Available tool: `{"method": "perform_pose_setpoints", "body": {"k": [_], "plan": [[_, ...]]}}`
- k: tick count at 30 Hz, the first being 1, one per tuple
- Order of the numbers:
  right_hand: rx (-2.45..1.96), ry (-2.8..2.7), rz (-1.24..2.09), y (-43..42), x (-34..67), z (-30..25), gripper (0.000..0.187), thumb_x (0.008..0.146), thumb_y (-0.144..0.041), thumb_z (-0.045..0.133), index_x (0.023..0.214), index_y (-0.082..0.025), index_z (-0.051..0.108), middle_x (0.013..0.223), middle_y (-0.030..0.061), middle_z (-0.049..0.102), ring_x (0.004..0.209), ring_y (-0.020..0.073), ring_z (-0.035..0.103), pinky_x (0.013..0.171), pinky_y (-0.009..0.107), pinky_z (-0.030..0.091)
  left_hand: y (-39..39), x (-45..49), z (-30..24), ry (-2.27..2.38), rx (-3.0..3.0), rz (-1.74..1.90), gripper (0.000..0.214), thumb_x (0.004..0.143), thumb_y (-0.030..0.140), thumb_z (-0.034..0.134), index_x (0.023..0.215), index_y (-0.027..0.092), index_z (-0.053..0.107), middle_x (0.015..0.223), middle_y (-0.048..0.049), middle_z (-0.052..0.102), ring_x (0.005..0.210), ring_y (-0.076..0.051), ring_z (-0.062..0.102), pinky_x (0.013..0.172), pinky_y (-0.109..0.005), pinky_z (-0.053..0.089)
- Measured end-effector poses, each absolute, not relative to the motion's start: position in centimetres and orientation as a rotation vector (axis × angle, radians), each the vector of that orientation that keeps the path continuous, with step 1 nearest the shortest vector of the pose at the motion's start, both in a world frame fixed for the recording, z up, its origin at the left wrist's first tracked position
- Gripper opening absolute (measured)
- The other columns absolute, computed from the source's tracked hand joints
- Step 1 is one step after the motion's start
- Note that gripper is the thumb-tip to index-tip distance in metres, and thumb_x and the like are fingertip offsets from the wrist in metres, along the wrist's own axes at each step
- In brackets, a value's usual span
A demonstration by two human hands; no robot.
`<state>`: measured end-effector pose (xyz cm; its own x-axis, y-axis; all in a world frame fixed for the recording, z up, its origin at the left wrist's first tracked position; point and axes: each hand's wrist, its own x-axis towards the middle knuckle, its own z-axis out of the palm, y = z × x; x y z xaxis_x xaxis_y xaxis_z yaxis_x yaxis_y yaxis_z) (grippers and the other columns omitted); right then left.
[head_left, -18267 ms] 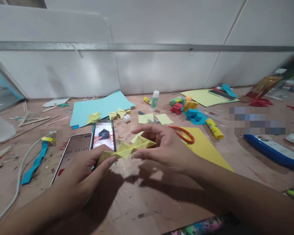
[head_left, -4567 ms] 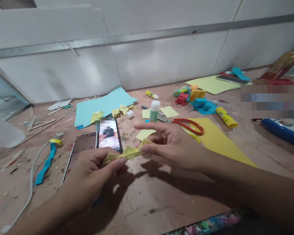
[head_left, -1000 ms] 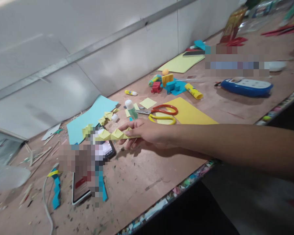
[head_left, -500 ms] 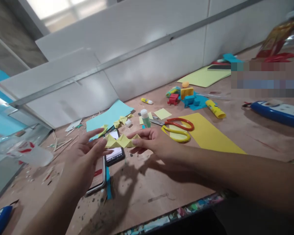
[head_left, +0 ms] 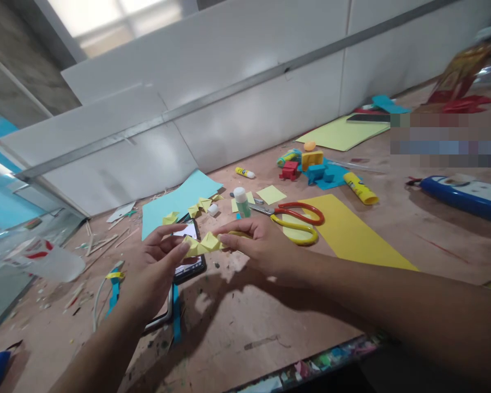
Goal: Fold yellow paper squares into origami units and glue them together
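A folded yellow paper strip [head_left: 204, 244] with zigzag ridges hangs between both hands just above the table. My left hand [head_left: 157, 265] pinches its left end with thumb and fingers. My right hand [head_left: 256, 245] grips its right end, fingers curled round it. Right under the strip lies a phone [head_left: 190, 263] with a lit screen; a second phone [head_left: 163, 311] lies lower, partly hidden by my left wrist.
Red-and-yellow scissors [head_left: 297, 221] lie on a yellow sheet [head_left: 352, 234]. A glue bottle [head_left: 241, 202], glue sticks [head_left: 360, 188], a light blue sheet [head_left: 175, 199], small folded yellow pieces [head_left: 200, 206], red and blue paper models [head_left: 306, 169], a white cable [head_left: 100, 289] and wooden sticks litter the table.
My left hand, open half a second ago, has closed on the strip's left end. The strip is squeezed shorter between the hands. A second ago only the right hand held it.
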<state>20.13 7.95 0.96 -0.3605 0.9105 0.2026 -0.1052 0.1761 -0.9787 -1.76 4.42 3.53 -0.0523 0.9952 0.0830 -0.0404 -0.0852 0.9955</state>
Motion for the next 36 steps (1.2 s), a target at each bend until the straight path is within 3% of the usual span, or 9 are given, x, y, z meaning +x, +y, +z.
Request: {"method": "perform_pose_setpoints", "body": {"k": [4,7,11,16,21,25,29,33,36], "plan": [[-0.782,-1.365,1.483,8.1,19.9,0.5,0.024,0.085,-0.04,0.078,0.092,-0.018,0.082,0.082,0.004,0.076,0.074,0.016,0.065,0.071,0.029,0.051,3.7,-2.0,2.9,1.13,1.266,1.233,0.034,0.07,0.023,0.094,0.1,0.022,0.076,0.095,-0.0036,0.081,0.086,-0.02,0.077,0.08,-0.03,0.063],[-0.765,-1.336,1.518,8.1,19.8,0.5,0.028,0.084,-0.044,0.079,0.09,-0.017,0.082,0.083,0.0047,0.075,0.074,0.0159,0.066,0.072,0.029,0.052,3.6,-2.2,2.4,1.122,1.281,1.222,0.019,0.08,0.027,0.088,0.094,0.02,0.078,0.092,-0.0032,0.08,0.084,-0.018,0.077,0.08,-0.029,0.064],[-0.71,-1.265,1.589,8.1,19.8,0.6,0.04,0.088,-0.055,0.071,0.096,-0.017,0.081,0.091,0.0076,0.077,0.078,0.0168,0.068,0.076,0.033,0.055,3.8,-2.3,1.8,1.096,1.282,1.28,0.018,0.08,0.026,0.087,0.095,0.022,0.078,0.097,-0.0023,0.081,0.088,-0.018,0.077,0.083,-0.029,0.064],[-0.752,-1.28,1.565,8.2,20.0,0.8,0.034,0.075,-0.03,0.087,0.107,-0.021,0.08,0.093,0.0041,0.077,0.073,0.0141,0.067,0.072,0.03,0.055,3.8,-2.5,1.6,1.052,1.248,1.342,0.015,0.084,0.024,0.084,0.098,0.024,0.078,0.098,-0.0021,0.082,0.091,-0.018,0.078,0.087,-0.03,0.063],[-0.817,-1.271,1.519,7.7,19.9,1.5,0.031,0.075,-0.019,0.083,0.106,-0.02,0.079,0.078,0.0003,0.073,0.067,0.012,0.066,0.063,0.025,0.052,3.7,-2.1,1.9,1.0,1.19,1.306,0.029,0.086,0.042,0.077,0.105,0.02,0.076,0.103,-0.0092,0.082,0.091,-0.028,0.079,0.086,-0.043,0.064],[-0.829,-1.306,1.503,7.7,19.9,1.4,0.034,0.076,-0.022,0.083,0.11,-0.022,0.078,0.086,0.0017,0.075,0.071,0.013,0.068,0.064,0.025,0.054,3.8,-1.6,2.0,1.086,1.18,1.322,0.027,0.082,0.031,0.085,0.102,0.022,0.07,0.087,-0.0031,0.083,0.077,-0.02,0.08,0.076,-0.032,0.064],[-0.919,-1.414,1.464,7.6,20.1,1.1,0.039,0.077,-0.03,0.085,0.115,-0.023,0.077,0.09,0.0035,0.074,0.064,0.0132,0.066,0.055,0.025,0.054,3.6,-1.4,2.0,1.13,1.197,1.316,0.043,0.079,0.027,0.088,0.115,0.025,0.063,0.085,-0.0028,0.084,0.076,-0.018,0.08,0.075,-0.031,0.064],[-1.028,-1.501,1.61,7.0,20.0,1.1,0.024,0.081,-0.038,0.081,0.093,-0.018,0.077,0.073,0.0001,0.066,0.052,0.0122,0.06,0.046,0.025,0.05,3.3,-1.4,1.6,1.158,1.203,1.357,0.047,0.078,0.029,0.089,0.118,0.026,0.065,0.085,-0.0008,0.083,0.075,-0.016,0.078,0.075,-0.028,0.063],[-0.996,-1.564,1.551,6.5,19.7,1.2,0.021,0.08,-0.035,0.082,0.079,-0.015,0.075,0.068,-0.0002,0.065,0.056,0.0098,0.055,0.047,0.02,0.043,3.1,-1.1,1.0,1.179,1.196,1.359,0.029,0.079,0.034,0.088,0.101,0.022,0.073,0.08,-0.0004,0.081,0.073,-0.016,0.075,0.073,-0.026,0.06]]}}
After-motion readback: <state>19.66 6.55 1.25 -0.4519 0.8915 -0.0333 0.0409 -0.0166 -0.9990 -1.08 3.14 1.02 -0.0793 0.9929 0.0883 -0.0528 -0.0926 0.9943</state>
